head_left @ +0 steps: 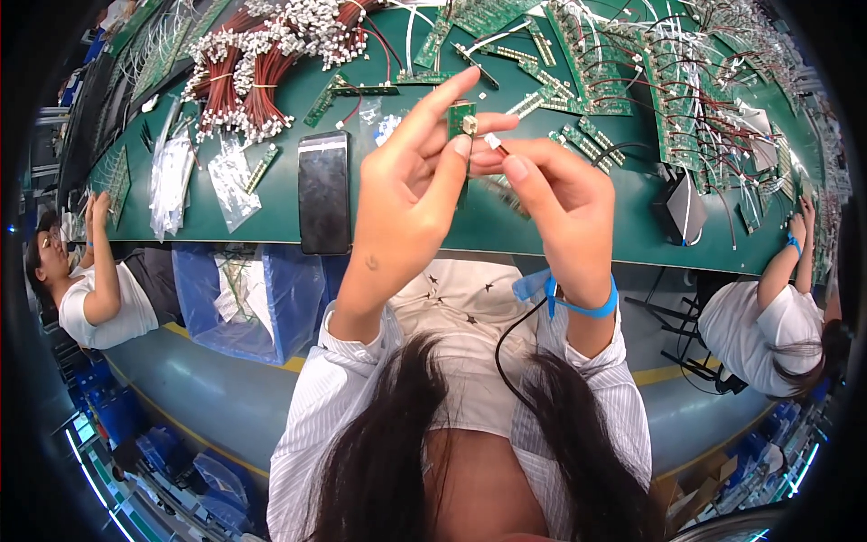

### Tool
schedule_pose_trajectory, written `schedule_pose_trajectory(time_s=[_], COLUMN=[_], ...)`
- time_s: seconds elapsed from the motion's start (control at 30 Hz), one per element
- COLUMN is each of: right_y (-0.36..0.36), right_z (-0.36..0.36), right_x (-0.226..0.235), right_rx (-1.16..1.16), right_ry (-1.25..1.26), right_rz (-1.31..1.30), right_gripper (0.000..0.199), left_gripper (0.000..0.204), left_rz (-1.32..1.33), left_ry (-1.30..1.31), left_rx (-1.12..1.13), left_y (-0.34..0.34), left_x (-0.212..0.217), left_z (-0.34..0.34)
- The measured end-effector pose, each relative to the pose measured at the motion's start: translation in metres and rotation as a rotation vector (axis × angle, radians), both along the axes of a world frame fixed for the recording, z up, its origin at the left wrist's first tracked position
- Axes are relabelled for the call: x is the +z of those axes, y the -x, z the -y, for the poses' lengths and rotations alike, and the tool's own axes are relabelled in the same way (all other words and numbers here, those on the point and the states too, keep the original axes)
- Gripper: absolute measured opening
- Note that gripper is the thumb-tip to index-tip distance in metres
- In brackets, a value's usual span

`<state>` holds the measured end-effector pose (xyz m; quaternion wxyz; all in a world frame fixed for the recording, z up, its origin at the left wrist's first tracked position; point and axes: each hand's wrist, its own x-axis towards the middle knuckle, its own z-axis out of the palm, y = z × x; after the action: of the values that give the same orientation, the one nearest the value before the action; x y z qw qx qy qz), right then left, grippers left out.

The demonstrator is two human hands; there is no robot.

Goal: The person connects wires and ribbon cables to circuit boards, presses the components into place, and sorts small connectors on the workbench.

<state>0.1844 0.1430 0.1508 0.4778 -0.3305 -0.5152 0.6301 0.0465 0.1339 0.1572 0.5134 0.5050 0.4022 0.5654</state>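
One small green board you're pinching in your left hand; your right hand is gripping a white connector at its 3 o'clock, not yet seated. Many boards waiting on the desk at 1 o'clock.

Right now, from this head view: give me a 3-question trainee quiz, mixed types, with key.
1. True or false: the left hand holds a small green circuit board up above the green table.
2. What does the right hand pinch? A) a white connector on a red wire B) a screwdriver C) a roll of tape
3. Fill in: the dark phone lies on the table to the person's ____ of the raised hands.

Key:
1. True
2. A: white connector at the fingertips, close to the board
3. left
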Motion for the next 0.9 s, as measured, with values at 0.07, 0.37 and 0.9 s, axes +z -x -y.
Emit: schedule_pose_trajectory(time_s=[0.07, 0.37, 0.9], right_y=[0.008, 0.012, 0.007], right_z=[0.004, 0.005, -0.002], right_x=[-0.001, 0.000, -0.003], right_rx=[-0.176, -0.412, -0.354], right_ry=[-0.058, -0.505, -0.769], right_rz=[0.084, 0.582, 0.789], right_gripper=[0.010, 0.010, 0.012], left_gripper=[0.040, 0.037, 0.041], left_rz=[0.025, -0.121, -0.634], left_ry=[-0.008, -0.056, -0.226], left_rx=[0.021, 0.078, 0.253], left_y=[-0.003, -0.005, -0.003], left_x=[-0.003, 0.000, -0.005], left_z=[0.002, 0.007, 0.009])
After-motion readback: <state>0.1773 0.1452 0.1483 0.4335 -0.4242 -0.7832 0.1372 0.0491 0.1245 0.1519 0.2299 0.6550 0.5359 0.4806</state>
